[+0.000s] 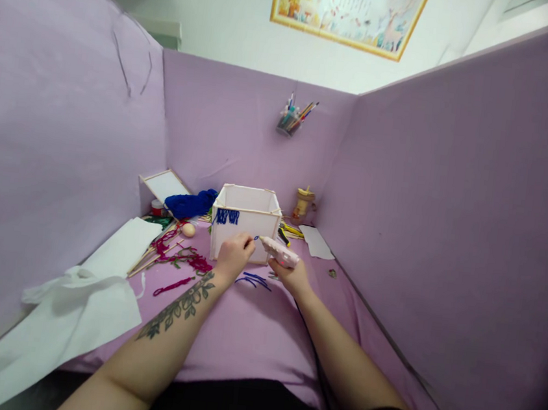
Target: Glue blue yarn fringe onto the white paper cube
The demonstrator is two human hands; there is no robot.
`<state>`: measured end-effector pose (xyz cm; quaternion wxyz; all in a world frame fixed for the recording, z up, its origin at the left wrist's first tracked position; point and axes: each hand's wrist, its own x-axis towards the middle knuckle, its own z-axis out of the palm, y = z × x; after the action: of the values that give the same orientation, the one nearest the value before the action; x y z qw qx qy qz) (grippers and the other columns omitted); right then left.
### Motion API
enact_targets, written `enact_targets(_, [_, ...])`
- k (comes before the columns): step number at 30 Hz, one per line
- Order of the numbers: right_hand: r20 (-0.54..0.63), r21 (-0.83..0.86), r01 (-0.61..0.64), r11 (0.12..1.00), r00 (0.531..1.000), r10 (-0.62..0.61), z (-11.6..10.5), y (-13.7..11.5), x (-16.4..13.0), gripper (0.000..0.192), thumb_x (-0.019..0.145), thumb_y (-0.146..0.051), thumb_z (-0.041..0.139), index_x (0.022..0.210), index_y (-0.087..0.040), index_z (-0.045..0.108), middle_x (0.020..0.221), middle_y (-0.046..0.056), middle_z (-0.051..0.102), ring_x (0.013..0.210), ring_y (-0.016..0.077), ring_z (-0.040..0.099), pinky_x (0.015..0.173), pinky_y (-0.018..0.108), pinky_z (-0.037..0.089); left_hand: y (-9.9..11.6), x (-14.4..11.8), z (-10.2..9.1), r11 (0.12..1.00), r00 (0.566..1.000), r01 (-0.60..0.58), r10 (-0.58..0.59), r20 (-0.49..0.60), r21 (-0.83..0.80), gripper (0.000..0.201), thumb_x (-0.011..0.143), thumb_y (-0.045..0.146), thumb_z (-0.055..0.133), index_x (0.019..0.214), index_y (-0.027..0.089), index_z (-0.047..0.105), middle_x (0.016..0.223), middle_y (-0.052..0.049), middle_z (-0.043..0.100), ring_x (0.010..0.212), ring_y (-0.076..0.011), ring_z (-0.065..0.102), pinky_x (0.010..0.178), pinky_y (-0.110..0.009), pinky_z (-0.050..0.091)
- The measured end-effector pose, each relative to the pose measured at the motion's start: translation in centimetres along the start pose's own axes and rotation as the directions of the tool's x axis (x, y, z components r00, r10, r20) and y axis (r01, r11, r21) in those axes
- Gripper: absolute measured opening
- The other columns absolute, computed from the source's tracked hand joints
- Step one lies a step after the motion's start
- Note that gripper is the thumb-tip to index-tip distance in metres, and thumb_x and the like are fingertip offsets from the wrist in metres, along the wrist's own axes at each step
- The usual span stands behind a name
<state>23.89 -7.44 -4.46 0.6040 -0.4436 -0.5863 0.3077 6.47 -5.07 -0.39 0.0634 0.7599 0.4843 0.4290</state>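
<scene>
Left hand (235, 254) pinches blue yarn (256, 238) beside the glue gun (279, 251) gripped in right hand (294, 279).

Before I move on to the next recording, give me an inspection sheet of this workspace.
Surface: creased pinkish-purple cloth.
Job's things: white box, open-topped, blue strands on its front, upper left; glue gun; loose blue yarn lengths in front.
Clutter: blue yarn bundle, magenta yarn and white sheeting left; yellow-handled tool right.
Hands: left hand pinches a small blue piece near the nozzle; right hand grips the glue gun.
Cables: dark line beside the right forearm, possibly the gun's cord; partly hidden.
Surroundings: lilac partitions on three sides, pen cup against the back one, framed picture above.
</scene>
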Motion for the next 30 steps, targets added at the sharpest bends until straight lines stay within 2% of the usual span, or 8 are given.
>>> enact_targets(6, [0.007,0.012,-0.018,1.0,1.0,0.018,0.12,-0.95,-0.16,0.042,0.066,-0.035,0.071,0.106,-0.02,0.07,0.079,0.004,0.072,0.073,0.0223,0.066,0.061,0.033,0.054,0.02,0.01,-0.04,1.0,1.0,-0.004,0.004,0.011,0.011,0.018,0.089,0.022,0.05,0.083,0.018,0.066,0.083,-0.005,0.068,0.08,-0.0164,0.06,0.075,-0.026,0.04])
enact_targets(13, [0.008,-0.003,0.02,1.0,1.0,-0.02,0.01,-0.88,-0.16,0.041,0.067,-0.034,0.072,0.105,-0.02,0.071,0.083,0.005,0.073,0.076,0.0229,0.067,0.064,0.034,0.055,-0.01,0.04,-0.07,1.0,1.0,-0.019,0.018,0.01,0.019,0.017,0.089,0.021,0.05,0.082,0.018,0.065,0.083,-0.005,0.067,0.081,-0.0165,0.06,0.075,-0.026,0.04])
enact_targets(21, [0.029,-0.053,-0.017,0.998,0.999,0.019,-0.11,-0.47,-0.02,0.044,0.068,-0.031,0.069,0.111,-0.019,0.07,0.081,0.004,0.073,0.07,0.0208,0.066,0.062,0.032,0.054,-0.2,0.13,0.08,1.0,1.0,-0.006,0.006,-0.029,-0.005,0.016,0.088,0.022,0.051,0.08,0.018,0.065,0.079,-0.005,0.067,0.076,-0.0161,0.059,0.072,-0.026,0.04])
enact_targets(26, [0.054,-0.023,0.027,0.999,0.998,-0.026,-0.09,-0.85,-0.01,0.045,0.069,-0.03,0.069,0.113,-0.02,0.07,0.094,0.005,0.074,0.085,0.0243,0.068,0.07,0.034,0.056,-0.1,0.15,-0.04,0.997,0.998,0.029,-0.033,-0.059,-0.068,0.015,0.085,0.021,0.052,0.078,0.018,0.066,0.075,-0.003,0.067,0.07,-0.015,0.058,0.069,-0.026,0.04])
enact_targets(30, [0.069,0.008,0.06,0.998,0.996,-0.061,-0.09,-0.81,0.0,0.043,0.07,-0.029,0.07,0.112,-0.021,0.07,0.095,0.005,0.074,0.091,0.0258,0.067,0.073,0.035,0.056,-0.06,0.23,0.01,0.992,0.996,0.045,-0.054,-0.076,-0.12,0.016,0.084,0.022,0.053,0.077,0.018,0.067,0.072,-0.003,0.067,0.068,-0.0148,0.058,0.068,-0.025,0.041])
